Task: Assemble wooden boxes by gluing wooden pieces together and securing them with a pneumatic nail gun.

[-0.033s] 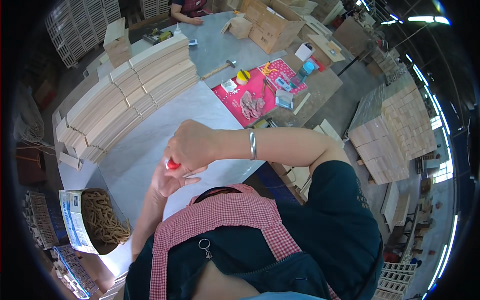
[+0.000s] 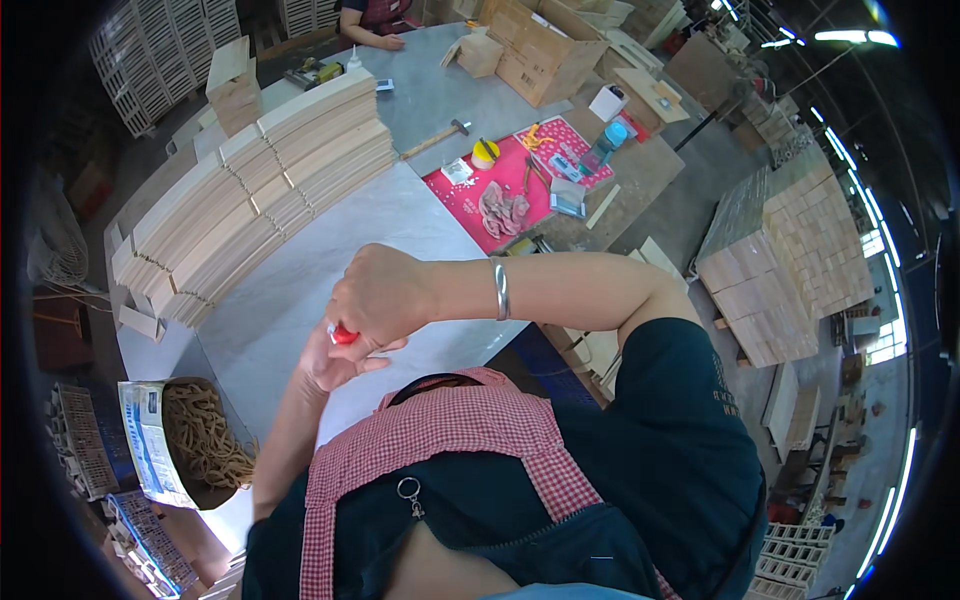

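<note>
Left of frame centre, 2 hands meet. Right hand curls closed around small red object, which pokes out at the fist's lower-left edge, between both hands, right nearer. Long axis hidden. Left hand below, partly covered; can't tell its grip.

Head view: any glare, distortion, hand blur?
Head view: ceiling lights at right glare white; the board stack looks bowed by the fisheye; corners fall to black. Right hand and left hand show no obvious blur; red object mostly covered.
</note>
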Available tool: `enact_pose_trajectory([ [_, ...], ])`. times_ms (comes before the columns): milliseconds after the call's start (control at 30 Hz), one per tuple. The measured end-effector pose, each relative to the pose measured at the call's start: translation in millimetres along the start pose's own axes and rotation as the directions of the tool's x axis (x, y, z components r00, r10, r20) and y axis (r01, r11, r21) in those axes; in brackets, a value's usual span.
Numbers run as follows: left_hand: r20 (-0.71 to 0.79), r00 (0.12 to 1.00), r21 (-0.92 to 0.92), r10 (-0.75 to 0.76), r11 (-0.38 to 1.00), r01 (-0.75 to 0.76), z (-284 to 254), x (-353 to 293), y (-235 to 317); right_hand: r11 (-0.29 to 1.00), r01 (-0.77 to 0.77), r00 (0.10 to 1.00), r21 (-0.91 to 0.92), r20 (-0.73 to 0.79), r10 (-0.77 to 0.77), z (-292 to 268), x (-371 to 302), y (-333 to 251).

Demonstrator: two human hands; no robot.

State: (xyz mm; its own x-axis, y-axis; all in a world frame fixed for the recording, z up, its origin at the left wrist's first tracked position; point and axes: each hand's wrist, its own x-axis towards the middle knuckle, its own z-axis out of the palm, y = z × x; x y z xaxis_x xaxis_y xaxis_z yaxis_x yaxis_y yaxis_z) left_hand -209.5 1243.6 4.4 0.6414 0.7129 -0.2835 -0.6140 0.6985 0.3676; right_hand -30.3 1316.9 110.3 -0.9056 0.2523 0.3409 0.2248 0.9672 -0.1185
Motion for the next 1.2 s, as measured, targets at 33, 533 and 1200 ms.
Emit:
enact_pose_trajectory([
  [33, -0.012, 0.999, 0.048, -0.05, 0.998, 0.051, -11, 2, 6, 1.0, 0.017, 1.0, 0.003, 0.017, -0.017, 1, 0, -2],
  [533, -0.33, 0.887, -0.079, 0.324, 0.927, -0.368, -56, 74, -15, 0.86, -0.51, 0.838, -0.025, -0.24, 0.49, 78, -17, 7],
  [1200, -0.599, 0.694, -0.031, 0.399, 0.855, -0.517, -54, 172, -31, 0.545, -0.829, 0.532, 0.127, -0.125, 0.838, 127, -56, 84],
])
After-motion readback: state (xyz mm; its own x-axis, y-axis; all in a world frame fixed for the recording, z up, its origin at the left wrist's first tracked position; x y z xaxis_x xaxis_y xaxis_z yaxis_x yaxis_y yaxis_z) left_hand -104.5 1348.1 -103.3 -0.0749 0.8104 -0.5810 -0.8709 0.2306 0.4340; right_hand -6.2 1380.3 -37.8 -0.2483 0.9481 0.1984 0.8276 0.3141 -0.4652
